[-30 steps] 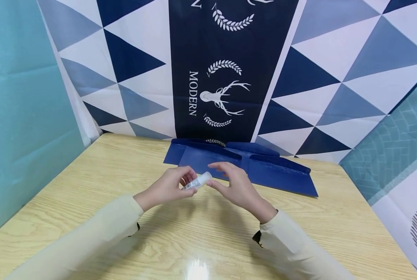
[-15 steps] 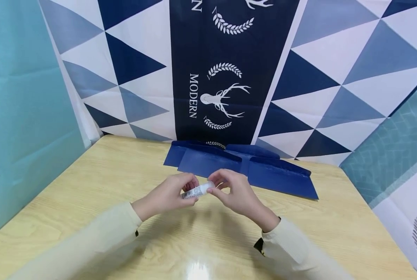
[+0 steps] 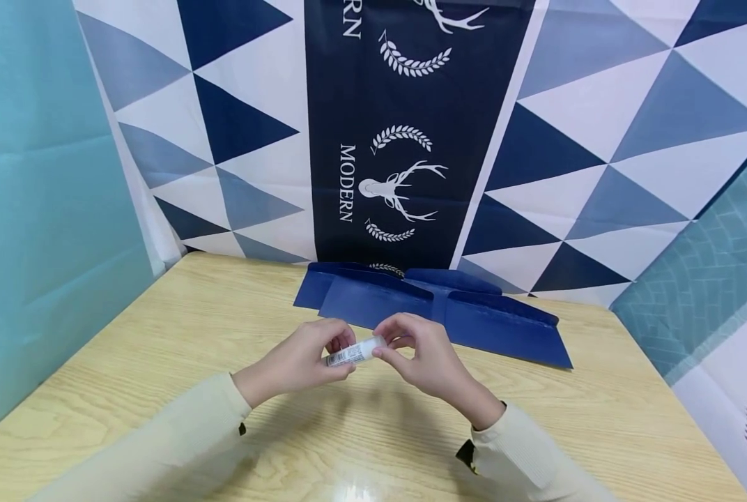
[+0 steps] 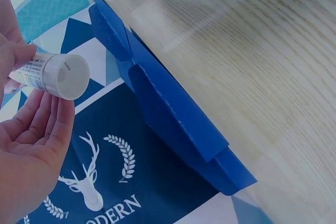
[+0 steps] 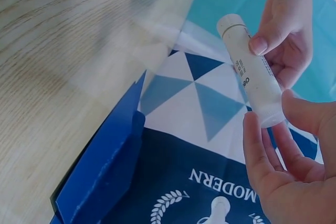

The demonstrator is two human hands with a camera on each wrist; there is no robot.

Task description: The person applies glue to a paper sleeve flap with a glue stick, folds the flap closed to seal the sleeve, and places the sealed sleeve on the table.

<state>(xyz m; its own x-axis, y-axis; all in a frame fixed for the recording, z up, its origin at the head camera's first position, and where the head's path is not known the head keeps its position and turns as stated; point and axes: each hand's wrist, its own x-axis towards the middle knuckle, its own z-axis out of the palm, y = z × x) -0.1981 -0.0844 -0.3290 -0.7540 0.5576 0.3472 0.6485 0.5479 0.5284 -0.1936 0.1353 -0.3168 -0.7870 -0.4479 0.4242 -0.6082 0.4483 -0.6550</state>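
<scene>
A white glue stick point(image 3: 362, 350) with printed text and a barcode is held above the table, tilted slightly up to the right. My left hand point(image 3: 301, 359) grips its barcode end between thumb and fingers. At the other end, my right hand point(image 3: 425, 357) pinches the ribbed cap with thumb and fingertips. In the right wrist view, the glue stick point(image 5: 249, 69) spans the gap between the left hand point(image 5: 291, 35) and the right hand point(image 5: 294, 179). The left wrist view shows the round flat end of the glue stick point(image 4: 65, 77) facing the camera.
Several dark blue envelopes point(image 3: 505, 328) with raised flaps lie overlapping at the back of the wooden table point(image 3: 160, 341), just beyond the hands. Behind them hangs a patterned cloth point(image 3: 248, 132). A teal cloth point(image 3: 47, 209) borders the left side.
My right hand has come onto the cap end of the glue stick; its thumb and fingers were spread earlier. The glue stick has turned closer to level. The head view has tilted up slightly.
</scene>
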